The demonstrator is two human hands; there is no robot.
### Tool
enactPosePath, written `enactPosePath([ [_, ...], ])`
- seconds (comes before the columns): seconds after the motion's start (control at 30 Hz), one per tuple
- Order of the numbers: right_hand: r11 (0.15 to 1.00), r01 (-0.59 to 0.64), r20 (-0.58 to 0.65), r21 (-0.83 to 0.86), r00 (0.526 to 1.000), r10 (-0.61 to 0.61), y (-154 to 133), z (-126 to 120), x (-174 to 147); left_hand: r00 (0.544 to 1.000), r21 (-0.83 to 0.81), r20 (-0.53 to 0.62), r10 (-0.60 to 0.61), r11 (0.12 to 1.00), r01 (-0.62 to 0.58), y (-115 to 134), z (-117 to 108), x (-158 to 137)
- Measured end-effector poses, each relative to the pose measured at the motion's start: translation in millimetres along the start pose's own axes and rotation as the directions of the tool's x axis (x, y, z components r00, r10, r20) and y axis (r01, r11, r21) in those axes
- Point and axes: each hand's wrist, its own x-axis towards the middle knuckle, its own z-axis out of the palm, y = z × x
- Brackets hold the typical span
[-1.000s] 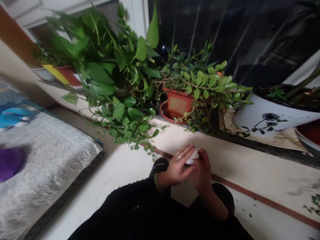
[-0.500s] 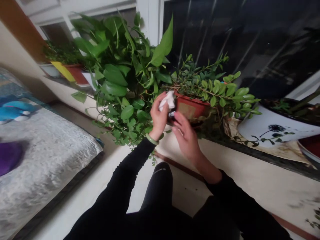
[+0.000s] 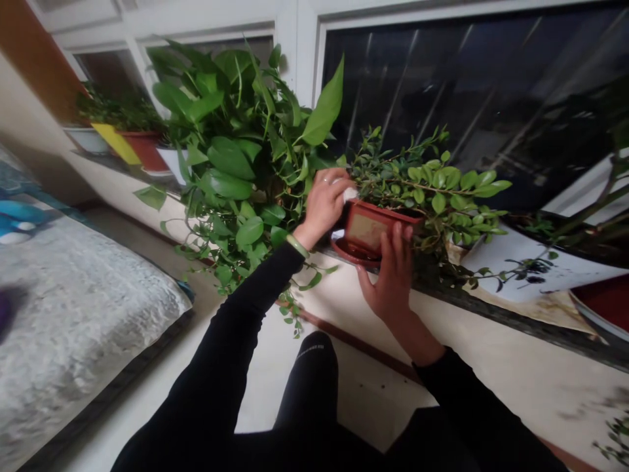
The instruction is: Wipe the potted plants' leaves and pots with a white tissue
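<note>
My left hand (image 3: 327,202) grips a crumpled white tissue (image 3: 350,194), most of it hidden under the fingers, at the left end of a red rectangular flowerpot's rim. The flowerpot (image 3: 367,229) has a beige front panel and stands on a red saucer (image 3: 351,250). Against its front right side rests my right hand (image 3: 393,272), fingers stretched upward and apart, with nothing held. A small-leaved green plant (image 3: 417,174) grows from the pot and spreads to the right.
A large leafy plant (image 3: 228,157) trails over the sill on the left. Farther left stand a yellow pot (image 3: 116,142) and a reddish pot (image 3: 144,149). To the right is a white planter (image 3: 515,255). A bed (image 3: 98,308) lies at the lower left.
My left hand has moved up and right with the tissue, onto the pot's rim. My right hand has shifted right and now lies on the pot's front.
</note>
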Motion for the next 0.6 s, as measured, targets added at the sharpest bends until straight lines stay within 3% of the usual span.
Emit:
enactPosePath([
  [0.13,0.995,-0.011,0.003,-0.099,1.000,0.012,13,1,2,0.998,0.037,0.061,0.030,0.999,-0.033,1,-6,6],
  [0.37,0.987,-0.046,0.025,-0.152,0.998,0.051,14,2,2,0.987,-0.008,0.125,0.101,0.995,-0.101,30,-25,-13],
  [0.6,0.992,-0.058,0.057,-0.110,0.996,0.064,6,-10,7,0.970,-0.001,0.236,0.052,0.999,-0.053,-5,-33,14],
])
